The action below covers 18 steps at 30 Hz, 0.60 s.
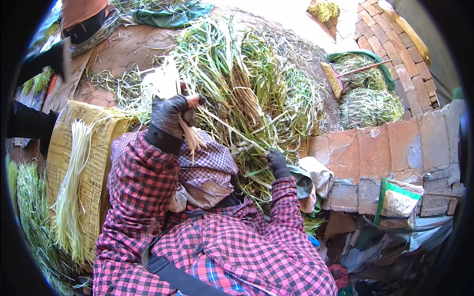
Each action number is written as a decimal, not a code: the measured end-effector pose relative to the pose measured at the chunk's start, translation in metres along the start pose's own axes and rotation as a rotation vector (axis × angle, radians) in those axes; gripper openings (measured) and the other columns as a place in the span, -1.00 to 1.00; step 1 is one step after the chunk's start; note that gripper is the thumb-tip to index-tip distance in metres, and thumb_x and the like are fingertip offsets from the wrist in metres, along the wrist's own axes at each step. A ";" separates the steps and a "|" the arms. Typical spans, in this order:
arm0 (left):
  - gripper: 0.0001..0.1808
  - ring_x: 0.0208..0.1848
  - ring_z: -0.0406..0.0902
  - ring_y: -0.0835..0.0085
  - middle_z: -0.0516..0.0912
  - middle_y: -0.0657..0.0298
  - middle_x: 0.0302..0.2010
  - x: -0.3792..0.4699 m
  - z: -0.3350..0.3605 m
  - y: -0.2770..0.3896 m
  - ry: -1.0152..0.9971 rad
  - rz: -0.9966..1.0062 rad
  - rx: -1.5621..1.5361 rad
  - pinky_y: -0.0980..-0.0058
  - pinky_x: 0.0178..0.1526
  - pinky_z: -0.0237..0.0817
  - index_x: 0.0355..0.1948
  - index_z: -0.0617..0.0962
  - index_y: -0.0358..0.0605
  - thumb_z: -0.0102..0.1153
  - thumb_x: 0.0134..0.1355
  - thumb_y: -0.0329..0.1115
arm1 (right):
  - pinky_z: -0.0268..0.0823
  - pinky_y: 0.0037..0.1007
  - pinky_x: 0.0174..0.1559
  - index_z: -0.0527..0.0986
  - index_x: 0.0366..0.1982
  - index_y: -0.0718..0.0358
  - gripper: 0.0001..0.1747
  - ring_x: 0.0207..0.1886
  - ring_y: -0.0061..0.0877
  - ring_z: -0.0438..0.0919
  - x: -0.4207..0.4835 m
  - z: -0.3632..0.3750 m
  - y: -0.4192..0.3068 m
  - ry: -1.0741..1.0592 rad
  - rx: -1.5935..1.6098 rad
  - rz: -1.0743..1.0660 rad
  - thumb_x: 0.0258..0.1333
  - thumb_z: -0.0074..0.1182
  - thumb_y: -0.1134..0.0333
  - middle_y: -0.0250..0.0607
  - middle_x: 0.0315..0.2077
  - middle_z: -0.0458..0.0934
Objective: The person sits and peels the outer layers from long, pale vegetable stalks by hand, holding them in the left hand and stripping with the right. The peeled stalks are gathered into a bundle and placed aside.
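My left hand, in a worn dark glove with bare fingertips, grips a bundle of pale leafy stalks. The bundle's other ends poke out below the fist. A long thin pale strand stretches from that bundle to my right hand, also dark-gloved, whose fingers are closed on its far end. Before me lies a large heap of green and dry leaves, with a brownish tied bunch on it. On my left, a bunch of pale stalks rests along a yellow printed sack.
A low brick wall runs along the right, with a green-and-white sack against it. Beyond it stand a broom and bound leaf bundles. Green stalks are piled at far left. Another person is at upper left.
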<state>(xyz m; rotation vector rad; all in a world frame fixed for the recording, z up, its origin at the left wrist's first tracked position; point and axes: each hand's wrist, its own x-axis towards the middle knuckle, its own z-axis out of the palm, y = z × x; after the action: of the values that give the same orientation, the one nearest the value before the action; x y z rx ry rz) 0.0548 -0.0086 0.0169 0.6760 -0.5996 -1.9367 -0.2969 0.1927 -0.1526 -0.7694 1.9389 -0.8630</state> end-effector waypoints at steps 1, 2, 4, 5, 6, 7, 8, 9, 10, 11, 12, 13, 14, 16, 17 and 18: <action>-0.60 -0.76 0.34 0.53 0.60 0.05 -0.51 0.002 -0.001 0.000 0.009 0.004 -0.036 0.60 -0.71 0.17 -0.18 0.38 -0.10 0.16 -0.08 -0.57 | 0.17 -0.63 -0.68 0.53 -0.47 0.30 -0.89 -0.74 -0.64 0.33 0.002 -0.017 0.006 0.043 -0.153 -0.028 0.01 0.00 0.44 -0.37 -0.74 0.39; -0.62 -0.76 0.34 0.54 0.60 0.03 -0.48 0.006 -0.006 0.000 -0.027 -0.063 -0.092 0.60 -0.70 0.18 -0.18 0.39 -0.08 0.14 -0.06 -0.56 | 0.21 -0.60 -0.66 0.53 -0.48 0.32 -0.87 -0.72 -0.61 0.37 0.018 -0.039 0.046 0.218 -0.068 0.002 0.00 -0.01 0.42 -0.32 -0.71 0.43; -0.76 -0.76 0.30 0.58 0.50 0.18 -0.59 0.009 0.001 0.001 -0.085 -0.006 -0.129 0.60 -0.69 0.16 -0.27 0.44 -0.18 0.14 0.00 -0.47 | 0.33 -0.45 -0.55 0.56 -0.45 0.33 -0.77 -0.62 -0.52 0.49 0.036 -0.101 0.118 0.449 -0.413 0.182 -0.08 0.06 0.29 -0.18 -0.54 0.57; -0.81 -0.76 0.26 0.62 0.40 0.35 -0.72 0.001 0.005 0.010 -0.018 0.021 -0.071 0.60 -0.68 0.14 -0.34 0.48 -0.29 0.14 0.04 -0.40 | 0.38 -0.33 -0.39 0.56 -0.47 0.31 -0.71 -0.52 -0.37 0.54 0.037 -0.094 0.101 0.424 -0.705 0.165 -0.20 0.15 0.21 -0.14 -0.50 0.58; -0.81 -0.76 0.26 0.61 0.40 0.35 -0.73 0.005 0.002 0.005 -0.034 -0.010 -0.049 0.60 -0.67 0.15 -0.36 0.49 -0.31 0.13 0.05 -0.40 | 0.36 -0.30 -0.20 0.54 -0.33 0.26 -0.61 -0.32 -0.23 0.55 0.035 -0.095 0.095 0.403 -0.776 -0.099 -0.27 0.19 0.20 -0.04 -0.41 0.57; -0.82 -0.77 0.26 0.61 0.39 0.35 -0.74 0.003 -0.011 0.002 -0.010 -0.028 -0.004 0.59 -0.66 0.16 -0.37 0.49 -0.32 0.13 0.06 -0.39 | 0.32 -0.31 -0.07 0.45 -0.11 0.29 -0.40 -0.11 -0.19 0.49 0.002 -0.038 -0.002 0.415 -0.936 -0.165 -0.30 0.21 0.19 0.02 -0.23 0.52; -0.81 -0.76 0.26 0.60 0.40 0.36 -0.73 0.004 -0.002 -0.002 -0.037 -0.023 0.011 0.58 -0.64 0.18 -0.34 0.50 -0.31 0.13 0.07 -0.38 | 0.28 -0.31 0.02 0.33 0.04 0.33 -0.27 0.00 -0.20 0.43 -0.019 -0.023 -0.042 0.493 -0.913 -0.313 -0.26 0.21 0.21 0.05 -0.08 0.44; -0.80 -0.76 0.26 0.59 0.39 0.36 -0.73 0.005 -0.002 -0.003 -0.030 -0.031 0.005 0.58 -0.64 0.18 -0.34 0.50 -0.32 0.13 0.07 -0.38 | 0.26 -0.32 0.06 0.34 0.02 0.36 -0.38 0.01 -0.23 0.42 -0.035 0.007 -0.092 0.471 -0.665 -0.490 -0.18 0.15 0.33 0.00 -0.06 0.44; -0.79 -0.76 0.27 0.59 0.39 0.36 -0.73 0.009 -0.006 -0.007 -0.023 -0.034 -0.004 0.58 -0.64 0.18 -0.33 0.50 -0.32 0.13 0.08 -0.37 | 0.23 -0.33 0.10 0.34 0.03 0.33 -0.45 0.03 -0.28 0.40 -0.044 0.038 -0.126 0.401 -0.424 -0.626 -0.12 0.08 0.45 -0.04 -0.06 0.44; -0.79 -0.75 0.27 0.59 0.39 0.36 -0.73 0.012 -0.009 -0.008 -0.011 -0.036 -0.012 0.58 -0.64 0.18 -0.32 0.50 -0.32 0.13 0.08 -0.37 | 0.20 -0.34 0.12 0.35 0.02 0.32 -0.46 0.04 -0.30 0.39 -0.059 0.067 -0.159 0.242 -0.292 -0.802 -0.11 0.08 0.47 -0.07 -0.05 0.43; -0.78 -0.74 0.28 0.60 0.38 0.37 -0.73 0.013 -0.008 -0.007 0.033 -0.071 -0.031 0.58 -0.64 0.18 -0.33 0.51 -0.32 0.13 0.09 -0.34 | 0.18 -0.32 0.13 0.36 0.00 0.32 -0.46 0.05 -0.27 0.39 -0.069 0.093 -0.177 0.122 -0.297 -0.938 -0.13 0.12 0.43 -0.06 -0.06 0.44; -0.79 -0.74 0.30 0.58 0.46 0.26 -0.62 0.015 -0.011 -0.006 0.018 -0.067 -0.076 0.58 -0.66 0.19 -0.27 0.47 -0.27 0.12 0.08 -0.40 | 0.17 -0.33 0.14 0.38 -0.04 0.31 -0.49 0.05 -0.27 0.39 -0.079 0.115 -0.190 0.015 -0.329 -1.006 -0.13 0.14 0.39 -0.05 -0.06 0.43; -0.76 -0.74 0.32 0.56 0.54 0.15 -0.52 0.019 -0.016 -0.008 -0.007 -0.064 -0.128 0.58 -0.68 0.20 -0.22 0.43 -0.21 0.12 0.06 -0.46 | 0.18 -0.33 0.11 0.43 -0.12 0.30 -0.56 0.04 -0.28 0.39 -0.075 0.127 -0.174 0.010 -0.406 -0.977 -0.14 0.14 0.37 -0.07 -0.08 0.45; -0.71 -0.74 0.33 0.55 0.61 0.07 -0.41 0.016 -0.013 -0.001 0.021 -0.062 -0.156 0.58 -0.70 0.21 -0.15 0.40 -0.17 0.10 0.07 -0.51 | 0.30 -0.38 -0.14 0.47 -0.28 0.30 -0.75 -0.20 -0.36 0.48 -0.059 0.129 -0.158 -0.017 -0.382 -0.928 -0.08 0.11 0.39 -0.16 -0.30 0.51; -0.68 -0.74 0.33 0.56 0.61 0.07 -0.39 0.017 -0.013 -0.001 -0.026 -0.051 -0.145 0.57 -0.71 0.21 -0.12 0.40 -0.19 0.11 0.08 -0.48 | 0.33 -0.39 -0.24 0.47 -0.33 0.30 -0.82 -0.32 -0.37 0.50 -0.050 0.122 -0.147 -0.074 -0.229 -0.851 -0.04 0.10 0.40 -0.21 -0.40 0.52; -0.67 -0.74 0.33 0.57 0.62 0.08 -0.38 0.014 -0.011 0.002 0.014 -0.005 -0.149 0.57 -0.71 0.21 -0.10 0.40 -0.20 0.12 0.08 -0.47 | 0.30 -0.56 -0.42 0.44 -0.43 0.28 -0.91 -0.50 -0.59 0.44 -0.061 0.120 -0.157 -0.167 0.244 -0.610 0.10 0.00 0.40 -0.35 -0.55 0.47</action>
<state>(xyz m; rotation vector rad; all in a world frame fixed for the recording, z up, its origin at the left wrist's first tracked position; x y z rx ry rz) 0.0578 -0.0228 0.0076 0.5969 -0.4405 -1.9578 -0.1354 0.1171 -0.0468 -1.2647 1.4253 -1.3193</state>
